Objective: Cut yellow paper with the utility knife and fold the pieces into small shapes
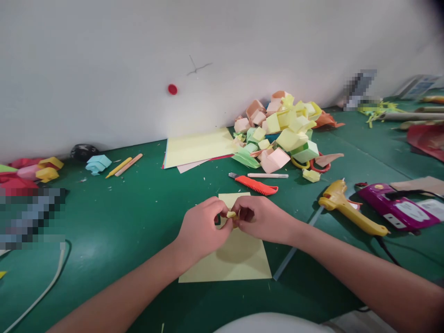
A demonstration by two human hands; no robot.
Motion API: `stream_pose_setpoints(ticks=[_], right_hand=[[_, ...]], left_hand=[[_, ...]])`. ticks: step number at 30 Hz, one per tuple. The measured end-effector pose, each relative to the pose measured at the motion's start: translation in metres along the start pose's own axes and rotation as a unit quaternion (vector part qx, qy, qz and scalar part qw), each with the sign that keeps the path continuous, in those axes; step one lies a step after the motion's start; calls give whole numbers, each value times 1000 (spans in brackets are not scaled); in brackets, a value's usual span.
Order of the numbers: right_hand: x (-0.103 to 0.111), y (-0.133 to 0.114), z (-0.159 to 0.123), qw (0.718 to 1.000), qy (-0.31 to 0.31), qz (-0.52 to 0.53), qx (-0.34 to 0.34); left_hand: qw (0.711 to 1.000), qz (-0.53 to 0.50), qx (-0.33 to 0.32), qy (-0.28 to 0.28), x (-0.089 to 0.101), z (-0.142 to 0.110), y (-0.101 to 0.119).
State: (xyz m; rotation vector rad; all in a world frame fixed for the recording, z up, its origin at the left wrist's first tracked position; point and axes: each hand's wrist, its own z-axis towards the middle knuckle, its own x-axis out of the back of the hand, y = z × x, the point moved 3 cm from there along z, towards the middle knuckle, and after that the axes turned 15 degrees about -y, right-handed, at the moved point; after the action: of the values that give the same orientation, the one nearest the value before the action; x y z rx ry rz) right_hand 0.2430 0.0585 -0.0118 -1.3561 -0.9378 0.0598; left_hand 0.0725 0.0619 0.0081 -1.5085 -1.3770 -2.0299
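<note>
My left hand (206, 226) and my right hand (265, 217) meet in front of me, fingertips pinched together. Between them is a small piece of yellow paper (231, 214), mostly covered by the fingers, so its full shape is hidden. Both hands are closed on it. Beneath them a pale yellow paper sheet (243, 266) lies flat on the green table. Just beyond the hands rest a red utility knife (256, 184) and a thin white pen-like stick (268, 175).
A heap of folded paper pieces (287, 127) stands by the wall, with paper sheets (199, 148) to its left. On the right lie a yellow glue gun (354, 210), its glue stick (294, 252) and a purple power strip (398, 206). Two crayon-like sticks (124, 165) sit back left.
</note>
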Motion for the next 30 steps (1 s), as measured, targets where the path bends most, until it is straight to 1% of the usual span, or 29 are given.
stream_pose_setpoints(ticks=[5, 9, 11, 14, 16, 19, 22, 25, 27, 30], right_hand=[[1, -5, 1, 999, 13, -41, 14], [4, -4, 1, 996, 41, -67, -36], [4, -4, 0, 995, 48, -72, -46], [0, -5, 0, 994, 57, -83, -48], [-4, -7, -1, 992, 64, -102, -42], [-7, -11, -2, 990, 67, -125, -17], [-6, -12, -3, 996, 50, -80, -7], [-1, -12, -6, 1000, 14, 20, 10], [2, -12, -8, 996, -4, 85, 37], [4, -12, -9, 982, -18, 176, 69]], left_hand=[[998, -54, -41, -5, -1, 0, 3], [996, -84, -21, -25, -3, 1, 0], [997, -67, -6, -33, -4, 1, 0], [999, -1, 16, -40, -5, -1, 2], [998, 46, 26, -45, -6, -1, 4], [995, 85, 21, -53, -7, -2, 6], [995, 85, 3, -48, -5, -1, 6], [999, 43, -15, -23, 0, 0, 5], [1000, -1, -24, -3, 4, 0, 4], [997, -68, -41, 15, 10, 0, 4]])
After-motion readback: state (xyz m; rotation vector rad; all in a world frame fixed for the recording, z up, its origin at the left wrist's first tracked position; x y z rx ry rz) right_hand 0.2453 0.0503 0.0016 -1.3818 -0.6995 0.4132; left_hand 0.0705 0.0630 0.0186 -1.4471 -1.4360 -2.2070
